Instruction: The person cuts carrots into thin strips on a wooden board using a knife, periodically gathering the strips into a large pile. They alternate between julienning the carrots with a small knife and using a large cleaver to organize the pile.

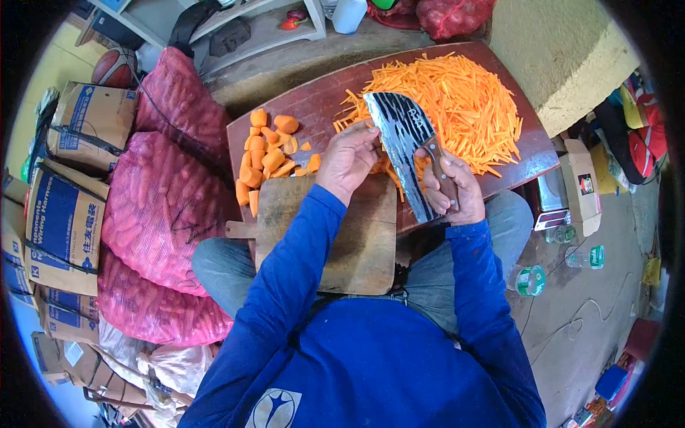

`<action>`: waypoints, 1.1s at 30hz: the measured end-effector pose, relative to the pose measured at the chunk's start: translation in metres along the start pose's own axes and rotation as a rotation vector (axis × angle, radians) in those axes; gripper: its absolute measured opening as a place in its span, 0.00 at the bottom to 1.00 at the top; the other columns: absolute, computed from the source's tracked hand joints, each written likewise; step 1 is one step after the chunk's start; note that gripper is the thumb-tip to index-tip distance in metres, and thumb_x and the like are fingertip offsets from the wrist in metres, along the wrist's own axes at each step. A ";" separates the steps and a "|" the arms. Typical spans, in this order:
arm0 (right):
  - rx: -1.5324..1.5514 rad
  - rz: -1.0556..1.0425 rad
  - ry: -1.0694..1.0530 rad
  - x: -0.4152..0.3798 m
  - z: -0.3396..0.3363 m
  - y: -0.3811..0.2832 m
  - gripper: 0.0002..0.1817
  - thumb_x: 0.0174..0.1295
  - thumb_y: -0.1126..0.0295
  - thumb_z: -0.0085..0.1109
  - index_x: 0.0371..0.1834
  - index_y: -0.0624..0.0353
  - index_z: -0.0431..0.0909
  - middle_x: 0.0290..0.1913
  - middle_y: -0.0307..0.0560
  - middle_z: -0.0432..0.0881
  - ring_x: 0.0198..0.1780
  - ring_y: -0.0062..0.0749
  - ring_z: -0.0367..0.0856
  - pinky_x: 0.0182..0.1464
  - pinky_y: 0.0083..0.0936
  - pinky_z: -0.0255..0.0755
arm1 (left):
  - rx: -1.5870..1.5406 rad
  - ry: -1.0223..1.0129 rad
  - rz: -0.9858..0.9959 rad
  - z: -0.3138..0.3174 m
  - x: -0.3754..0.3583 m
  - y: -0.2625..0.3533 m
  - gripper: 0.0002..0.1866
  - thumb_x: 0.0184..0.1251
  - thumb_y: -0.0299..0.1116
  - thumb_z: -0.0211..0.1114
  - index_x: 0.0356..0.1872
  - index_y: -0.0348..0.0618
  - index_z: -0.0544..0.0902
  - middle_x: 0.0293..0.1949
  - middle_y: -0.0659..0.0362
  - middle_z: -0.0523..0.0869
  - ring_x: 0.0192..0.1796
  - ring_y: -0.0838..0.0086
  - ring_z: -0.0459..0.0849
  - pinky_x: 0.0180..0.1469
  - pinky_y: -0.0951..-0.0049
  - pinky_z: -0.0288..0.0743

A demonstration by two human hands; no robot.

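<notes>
My right hand (454,187) is wrapped around the brown wooden handle of a broad cleaver (404,140), held up over the table with its dark, streaked blade face toward me. My left hand (348,158) is closed at the blade's left edge, fingertips against it; part of its grip is hidden. Below lies a wooden cutting board (335,239), partly over my lap, its short handle pointing left. Chunks of peeled carrot (272,160) sit left of the board. A large heap of carrot strips (457,100) spreads behind the cleaver.
The reddish-brown table (321,93) carries the carrots. Pink mesh sacks (164,207) and cardboard boxes (68,221) crowd the left side. Plastic bottles (529,280) lie on the floor to the right. A concrete block (564,60) stands at the table's far right, and a shelf (264,32) behind.
</notes>
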State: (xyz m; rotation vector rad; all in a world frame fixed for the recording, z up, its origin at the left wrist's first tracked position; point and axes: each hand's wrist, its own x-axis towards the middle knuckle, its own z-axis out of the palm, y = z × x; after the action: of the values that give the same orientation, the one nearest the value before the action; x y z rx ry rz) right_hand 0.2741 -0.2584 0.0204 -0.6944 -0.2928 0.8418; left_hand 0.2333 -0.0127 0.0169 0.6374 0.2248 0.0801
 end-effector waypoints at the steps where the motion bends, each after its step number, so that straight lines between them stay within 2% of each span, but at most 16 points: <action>1: -0.021 0.005 0.004 0.001 0.001 0.000 0.26 0.82 0.56 0.56 0.71 0.68 0.74 0.28 0.39 0.75 0.14 0.18 0.67 0.16 0.19 0.61 | 0.034 -0.015 0.011 -0.004 0.002 0.001 0.12 0.74 0.22 0.69 0.56 0.38 0.87 0.50 0.59 0.93 0.54 0.69 0.89 0.63 0.62 0.80; 4: -0.049 0.007 0.003 0.004 0.003 -0.002 0.26 0.82 0.57 0.56 0.71 0.68 0.73 0.27 0.39 0.72 0.13 0.18 0.65 0.15 0.19 0.60 | 0.075 -0.033 0.021 -0.008 0.006 0.003 0.11 0.74 0.23 0.70 0.54 0.39 0.88 0.50 0.60 0.93 0.53 0.70 0.90 0.58 0.63 0.82; 6: -0.039 0.008 0.014 0.003 0.005 -0.003 0.26 0.81 0.57 0.59 0.70 0.69 0.76 0.27 0.39 0.75 0.15 0.17 0.67 0.16 0.18 0.62 | 0.054 0.027 -0.011 -0.010 0.008 0.002 0.11 0.75 0.23 0.70 0.55 0.39 0.87 0.49 0.59 0.93 0.49 0.71 0.90 0.53 0.65 0.83; 10: -0.089 -0.028 0.014 0.003 -0.001 -0.003 0.26 0.81 0.58 0.59 0.70 0.68 0.76 0.27 0.40 0.75 0.15 0.18 0.68 0.16 0.17 0.62 | 0.148 -0.009 -0.002 -0.011 0.006 -0.001 0.09 0.74 0.24 0.71 0.52 0.38 0.88 0.47 0.58 0.93 0.46 0.71 0.90 0.50 0.66 0.84; 12: -0.069 -0.065 0.049 0.002 -0.002 -0.005 0.25 0.81 0.58 0.60 0.69 0.68 0.76 0.28 0.39 0.75 0.14 0.18 0.68 0.16 0.17 0.62 | 0.314 0.099 0.150 -0.009 0.005 -0.001 0.09 0.70 0.23 0.74 0.49 0.36 0.90 0.45 0.57 0.92 0.45 0.72 0.89 0.50 0.67 0.84; 13: -0.069 -0.083 0.042 0.002 -0.002 -0.006 0.25 0.81 0.58 0.60 0.69 0.69 0.75 0.28 0.40 0.76 0.14 0.18 0.68 0.16 0.17 0.62 | 0.315 0.100 0.154 -0.010 0.005 0.002 0.09 0.70 0.23 0.74 0.49 0.36 0.90 0.45 0.57 0.92 0.45 0.72 0.89 0.50 0.67 0.84; 15: -0.093 -0.083 0.045 0.001 0.000 -0.007 0.25 0.80 0.59 0.60 0.69 0.69 0.76 0.28 0.40 0.76 0.14 0.17 0.68 0.16 0.17 0.62 | 0.959 0.130 0.414 -0.016 0.008 0.010 0.10 0.65 0.21 0.75 0.47 0.36 0.93 0.45 0.54 0.93 0.47 0.68 0.91 0.52 0.68 0.85; 16: -0.117 -0.086 0.052 0.001 0.000 -0.007 0.25 0.80 0.59 0.60 0.69 0.69 0.76 0.28 0.40 0.76 0.14 0.17 0.67 0.16 0.17 0.62 | 0.962 0.134 0.416 -0.022 0.010 0.015 0.10 0.65 0.21 0.75 0.47 0.36 0.93 0.45 0.54 0.93 0.47 0.68 0.91 0.52 0.68 0.85; 18: -0.124 -0.077 0.051 0.001 0.003 -0.006 0.25 0.80 0.60 0.60 0.68 0.70 0.76 0.28 0.40 0.76 0.14 0.17 0.67 0.16 0.17 0.62 | 1.415 0.106 0.688 -0.036 0.013 0.028 0.13 0.63 0.20 0.74 0.48 0.39 0.95 0.47 0.49 0.94 0.50 0.62 0.93 0.54 0.68 0.85; 21: -0.129 -0.070 0.046 0.000 0.007 -0.005 0.25 0.79 0.60 0.61 0.68 0.70 0.76 0.27 0.40 0.76 0.14 0.17 0.67 0.17 0.16 0.62 | 1.289 0.178 0.588 -0.063 0.011 0.041 0.12 0.64 0.21 0.74 0.47 0.39 0.95 0.50 0.47 0.94 0.53 0.59 0.93 0.56 0.67 0.86; 25: -0.139 -0.059 0.043 -0.001 0.008 -0.003 0.25 0.78 0.61 0.62 0.68 0.70 0.77 0.27 0.40 0.76 0.15 0.17 0.66 0.18 0.16 0.62 | 1.428 0.181 0.499 -0.087 -0.015 0.077 0.12 0.64 0.21 0.72 0.48 0.40 0.95 0.51 0.49 0.94 0.52 0.56 0.93 0.54 0.67 0.86; 27: -0.140 -0.041 0.006 0.001 0.007 -0.002 0.25 0.78 0.61 0.63 0.69 0.69 0.77 0.27 0.40 0.77 0.15 0.17 0.66 0.18 0.16 0.61 | 1.696 0.152 0.385 -0.091 -0.031 0.093 0.14 0.64 0.22 0.72 0.50 0.43 0.94 0.50 0.52 0.94 0.53 0.54 0.92 0.57 0.58 0.82; 28: -0.138 -0.042 0.006 0.001 0.007 0.000 0.25 0.78 0.61 0.63 0.69 0.69 0.77 0.27 0.40 0.77 0.15 0.17 0.66 0.18 0.16 0.61 | 1.698 0.151 0.384 -0.095 -0.035 0.096 0.14 0.64 0.22 0.72 0.50 0.43 0.94 0.50 0.52 0.94 0.53 0.54 0.92 0.57 0.58 0.82; 30: -0.147 0.008 0.025 0.002 0.009 0.001 0.25 0.78 0.61 0.63 0.69 0.68 0.77 0.28 0.39 0.77 0.15 0.16 0.66 0.18 0.16 0.61 | 1.949 0.035 0.356 -0.101 -0.042 0.097 0.14 0.64 0.25 0.73 0.50 0.46 0.94 0.48 0.53 0.94 0.55 0.53 0.89 0.61 0.48 0.74; 31: -0.149 0.007 0.022 0.003 0.009 0.001 0.25 0.78 0.61 0.63 0.69 0.68 0.77 0.28 0.39 0.77 0.15 0.16 0.66 0.18 0.16 0.61 | 1.949 0.037 0.359 -0.088 -0.047 0.097 0.14 0.64 0.25 0.73 0.50 0.46 0.94 0.48 0.53 0.94 0.55 0.53 0.89 0.61 0.48 0.74; 33: -0.175 0.022 -0.004 0.004 0.008 0.004 0.25 0.79 0.61 0.63 0.70 0.67 0.77 0.28 0.39 0.77 0.15 0.16 0.67 0.18 0.16 0.60 | 2.103 0.039 0.237 -0.066 -0.055 0.097 0.13 0.61 0.29 0.74 0.47 0.47 0.95 0.47 0.54 0.94 0.56 0.53 0.88 0.63 0.44 0.67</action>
State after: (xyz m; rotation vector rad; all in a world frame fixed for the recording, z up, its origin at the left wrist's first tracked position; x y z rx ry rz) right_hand 0.2703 -0.2500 0.0238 -0.8607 -0.3665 0.8452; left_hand 0.1638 0.0949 0.0336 2.7597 0.2045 0.0581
